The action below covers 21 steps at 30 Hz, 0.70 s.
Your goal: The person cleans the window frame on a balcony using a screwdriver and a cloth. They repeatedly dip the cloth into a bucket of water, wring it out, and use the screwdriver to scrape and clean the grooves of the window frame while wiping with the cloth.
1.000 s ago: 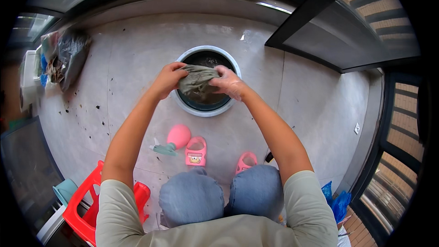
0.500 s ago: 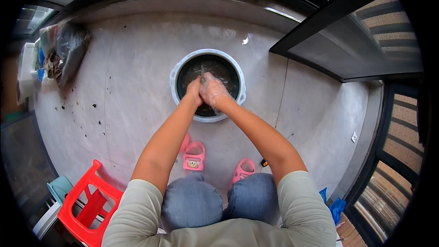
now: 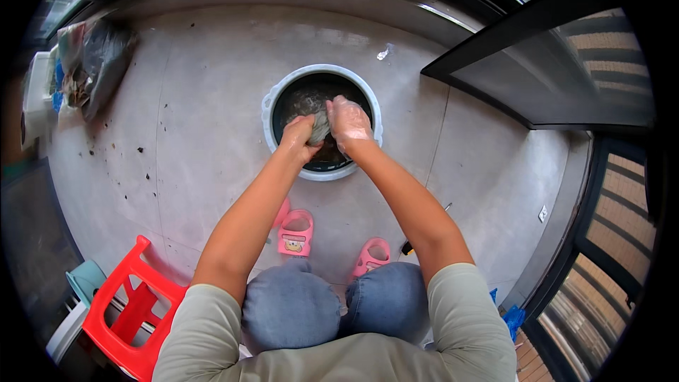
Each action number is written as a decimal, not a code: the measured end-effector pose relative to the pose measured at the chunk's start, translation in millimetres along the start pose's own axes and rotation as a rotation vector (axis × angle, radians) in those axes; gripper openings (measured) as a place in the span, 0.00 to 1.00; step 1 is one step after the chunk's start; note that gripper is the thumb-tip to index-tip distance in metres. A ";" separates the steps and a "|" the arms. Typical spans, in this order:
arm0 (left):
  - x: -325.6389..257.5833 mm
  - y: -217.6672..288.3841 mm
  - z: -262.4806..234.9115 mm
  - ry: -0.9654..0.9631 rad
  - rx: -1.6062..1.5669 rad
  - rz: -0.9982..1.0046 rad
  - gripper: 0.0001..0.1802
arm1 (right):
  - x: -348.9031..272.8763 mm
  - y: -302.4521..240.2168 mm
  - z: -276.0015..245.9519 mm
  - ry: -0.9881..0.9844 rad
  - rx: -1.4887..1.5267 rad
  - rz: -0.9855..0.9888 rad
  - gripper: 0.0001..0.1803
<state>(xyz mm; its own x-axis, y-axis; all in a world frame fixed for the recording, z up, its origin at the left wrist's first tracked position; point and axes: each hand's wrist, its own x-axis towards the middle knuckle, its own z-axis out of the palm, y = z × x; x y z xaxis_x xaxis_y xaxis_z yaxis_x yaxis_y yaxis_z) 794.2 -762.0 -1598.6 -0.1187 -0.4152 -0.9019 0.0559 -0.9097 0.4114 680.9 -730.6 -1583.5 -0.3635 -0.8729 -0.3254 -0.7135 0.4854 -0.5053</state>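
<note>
Handling looked midway: the cloth (image 3: 320,130) was bunched over the dark water (image 3: 303,104) inside the basin (image 3: 322,175), not yet spread out or set down, cleanness impossible to judge. The left hand (image 3: 299,132) was closed around it; the right hand (image 3: 349,121), seemingly in a clear glove (image 3: 359,132), pressed its other side, grip unclear. Grey tiled floor (image 3: 212,99) with scattered dark bits (image 3: 140,150), red stool (image 3: 168,286) lower left, framed door (image 3: 509,92) upper right.

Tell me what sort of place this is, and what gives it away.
Probably a home balcony or enclosed porch: a grey tiled floor with visible seams, a dark-framed door or screen standing at an angle, and a basin of water on the floor.
</note>
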 end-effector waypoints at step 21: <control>46.3 -9.9 -46.9 -0.587 -0.518 -0.088 0.23 | -22.7 -40.3 0.8 -0.039 -0.104 -0.268 0.11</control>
<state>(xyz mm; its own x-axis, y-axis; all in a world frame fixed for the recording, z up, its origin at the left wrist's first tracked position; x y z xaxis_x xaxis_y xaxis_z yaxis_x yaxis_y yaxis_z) 834.7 -772.2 -1650.6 -0.6402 -0.4060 -0.6522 0.4598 -0.8826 0.0981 718.4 -730.3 -1556.4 -0.1323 -0.9658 -0.2229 -0.8394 0.2288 -0.4931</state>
